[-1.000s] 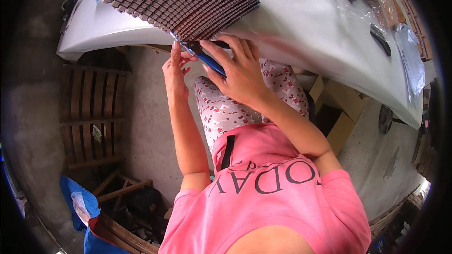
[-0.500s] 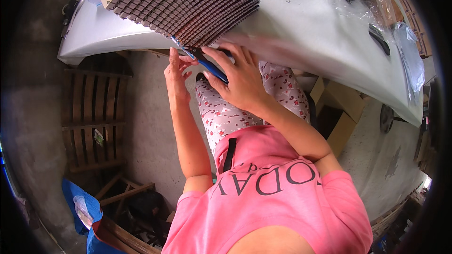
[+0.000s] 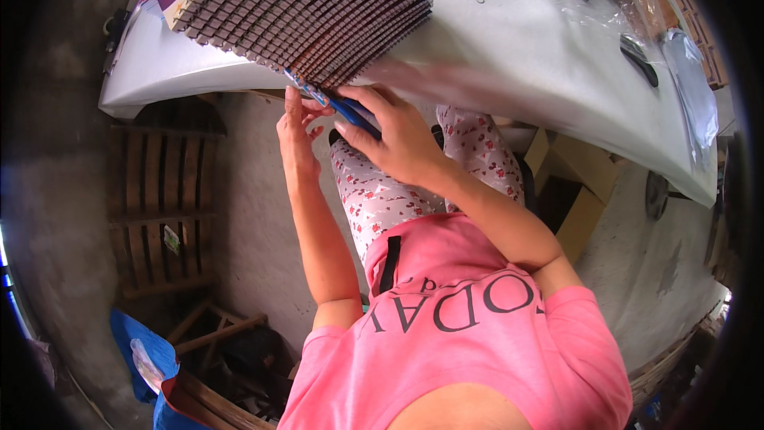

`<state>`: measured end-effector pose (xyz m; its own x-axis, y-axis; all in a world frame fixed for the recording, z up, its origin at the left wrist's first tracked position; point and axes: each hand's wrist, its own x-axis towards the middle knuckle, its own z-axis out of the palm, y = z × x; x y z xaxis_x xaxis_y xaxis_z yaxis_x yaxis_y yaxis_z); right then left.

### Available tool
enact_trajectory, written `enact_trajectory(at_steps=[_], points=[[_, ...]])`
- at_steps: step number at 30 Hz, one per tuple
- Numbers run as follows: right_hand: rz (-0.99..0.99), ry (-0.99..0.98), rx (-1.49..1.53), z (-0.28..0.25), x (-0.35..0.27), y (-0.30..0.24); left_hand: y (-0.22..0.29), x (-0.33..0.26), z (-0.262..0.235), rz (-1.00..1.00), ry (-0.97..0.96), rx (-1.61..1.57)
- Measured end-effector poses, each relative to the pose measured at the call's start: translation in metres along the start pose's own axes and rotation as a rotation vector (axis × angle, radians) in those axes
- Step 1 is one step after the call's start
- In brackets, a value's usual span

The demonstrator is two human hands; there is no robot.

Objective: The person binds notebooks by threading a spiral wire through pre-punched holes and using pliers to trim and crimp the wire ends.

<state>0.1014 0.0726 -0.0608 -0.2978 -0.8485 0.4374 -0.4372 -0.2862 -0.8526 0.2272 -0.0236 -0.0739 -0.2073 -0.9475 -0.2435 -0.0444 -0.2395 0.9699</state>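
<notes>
A dark gridded panel [image 3: 318, 16], made of rows of small squarish pieces, leans out over the near edge of the white-covered table [image 3: 493, 40]. My right hand [image 3: 398, 131] is closed around a blue-handled tool that looks like pliers [image 3: 356, 114], its head at the panel's lower corner. By that same corner my left hand [image 3: 298, 131] has its fingers drawn together, beside a thin blue-and-white strip [image 3: 308, 88]. Whatever those fingers pinch is too small to make out. The tool's jaws are mostly hidden.
Clear plastic wrap [image 3: 629, 0] and a black-handled item [image 3: 639, 61] lie on the table's right side. Beneath the table stands an open cardboard box [image 3: 581, 207]. A slatted wooden rack [image 3: 163, 207] is on the left, with a blue sheet [image 3: 131, 350] below it.
The panel's lower corner has shifted slightly down and left in view. My right hand has lowered a little with the blue-handled tool. My left hand stays near the corner.
</notes>
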Motion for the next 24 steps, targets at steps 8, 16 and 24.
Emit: enact_trajectory(at_steps=[8, 16, 24], points=[[-0.235, 0.099, -0.567, -0.007, 0.007, -0.009, 0.004, -0.002, 0.001, 0.023, -0.014, 0.05], [-0.034, -0.033, 0.128, 0.005, 0.005, -0.004, 0.005, -0.001, 0.002, 0.019, -0.008, 0.068], [0.042, 0.025, 0.01, 0.005, 0.001, -0.013, 0.001, -0.001, -0.003, 0.001, -0.028, 0.081]])
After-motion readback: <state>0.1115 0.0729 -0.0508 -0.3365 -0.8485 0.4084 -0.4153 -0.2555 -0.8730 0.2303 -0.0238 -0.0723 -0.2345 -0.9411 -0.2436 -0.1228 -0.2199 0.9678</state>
